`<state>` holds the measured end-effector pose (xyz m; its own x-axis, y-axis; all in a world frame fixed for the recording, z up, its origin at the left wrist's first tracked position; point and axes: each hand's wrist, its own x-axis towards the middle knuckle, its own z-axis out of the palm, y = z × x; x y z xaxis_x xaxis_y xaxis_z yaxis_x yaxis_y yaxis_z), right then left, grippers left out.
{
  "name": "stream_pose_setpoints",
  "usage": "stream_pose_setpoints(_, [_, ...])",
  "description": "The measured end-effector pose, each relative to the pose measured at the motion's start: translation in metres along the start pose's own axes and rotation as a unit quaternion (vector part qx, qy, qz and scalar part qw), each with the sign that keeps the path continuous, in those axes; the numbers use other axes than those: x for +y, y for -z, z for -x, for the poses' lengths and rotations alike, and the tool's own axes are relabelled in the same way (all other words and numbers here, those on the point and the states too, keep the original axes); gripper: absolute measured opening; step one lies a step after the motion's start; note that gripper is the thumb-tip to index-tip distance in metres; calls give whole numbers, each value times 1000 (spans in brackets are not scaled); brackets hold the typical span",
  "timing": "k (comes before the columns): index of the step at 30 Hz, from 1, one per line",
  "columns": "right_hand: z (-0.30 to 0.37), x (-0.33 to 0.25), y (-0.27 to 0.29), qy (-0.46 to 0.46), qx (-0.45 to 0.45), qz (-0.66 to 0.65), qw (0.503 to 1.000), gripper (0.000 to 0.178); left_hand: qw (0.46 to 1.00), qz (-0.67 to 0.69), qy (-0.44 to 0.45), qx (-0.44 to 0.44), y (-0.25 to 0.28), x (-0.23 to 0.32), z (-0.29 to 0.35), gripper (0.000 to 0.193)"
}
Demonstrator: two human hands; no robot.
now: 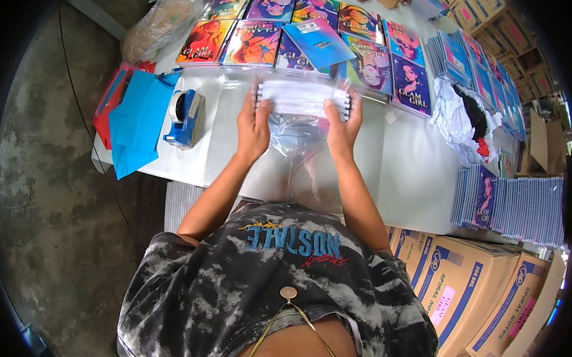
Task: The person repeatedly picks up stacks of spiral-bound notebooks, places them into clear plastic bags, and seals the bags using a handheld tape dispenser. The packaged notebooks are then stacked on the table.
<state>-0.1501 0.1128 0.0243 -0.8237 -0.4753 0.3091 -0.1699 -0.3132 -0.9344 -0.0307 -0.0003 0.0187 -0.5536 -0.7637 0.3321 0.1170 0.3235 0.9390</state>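
Note:
My left hand point(254, 127) and my right hand point(342, 125) grip a stack of spiral notebooks point(301, 98) by its two ends, over the white table. The white page edges face me, and dark spiral coils show at both ends. Motion smears the stack and fingertips a little. Just below the stack, clear plastic point(294, 138) lies crumpled toward my body; whether it wraps the notebooks I cannot tell. Beyond my hands are rows of colourful illustrated notebooks point(251, 44), with a blue spiral notebook point(319, 42) lying tilted across them.
On the left stand a blue tape dispenser point(184, 119), a bright blue sheet point(137, 120) and a filled plastic bag point(162, 26). Crumpled white paper point(452, 115) and notebook stacks point(518, 205) line the right. Cardboard boxes point(462, 285) stand beside me at lower right.

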Motion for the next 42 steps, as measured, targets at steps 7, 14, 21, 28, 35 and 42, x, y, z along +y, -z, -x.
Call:
stream_pose_setpoints(7, [0, 18, -3, 138, 69, 369, 916, 49, 890, -407, -201, 33, -30, 4, 25, 31])
stream_pose_setpoints(14, [27, 6, -4, 291, -95, 486, 818, 41, 934, -299, -147, -131, -7, 44, -12, 50])
stream_pose_setpoints(21, [14, 2, -2, 312, -104, 471, 818, 29, 930, -126, -66, -340, -1, 48, -117, 45])
stream_pose_setpoints(28, [14, 9, -5, 304, -49, 414, 857, 30, 932, -239, -46, -268, -13, 47, -84, 38])
stream_pose_setpoints(35, [11, 15, -8, 303, 32, 298, 905, 23, 870, -331, -340, -134, -8, 6, 13, 34])
stream_pose_setpoints(42, [11, 26, 3, 363, -17, 343, 866, 16, 889, -429, -89, 133, 126, -16, -13, 33])
